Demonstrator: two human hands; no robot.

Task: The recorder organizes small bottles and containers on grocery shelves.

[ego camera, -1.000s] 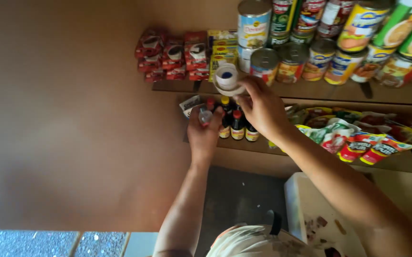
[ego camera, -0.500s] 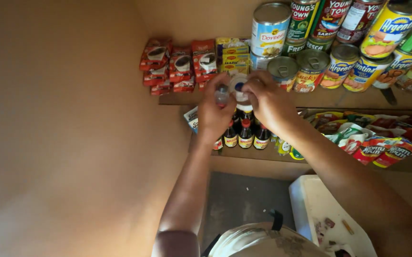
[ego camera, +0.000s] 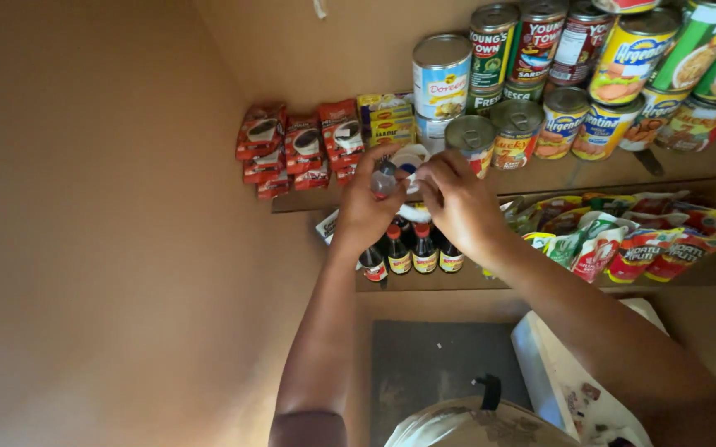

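Since a second ago the left hand (ego camera: 366, 211) has risen to meet the right hand (ego camera: 457, 203) at frame centre, both sets of fingers now clamped on the small white container (ego camera: 403, 161), before the shelf (ego camera: 557, 175) of cans.

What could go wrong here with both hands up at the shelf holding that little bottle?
The small bottle is pinched only by fingers of the left hand and right hand; it might slip onto the dark bottles below. An elbow could also nudge the stacked cans.
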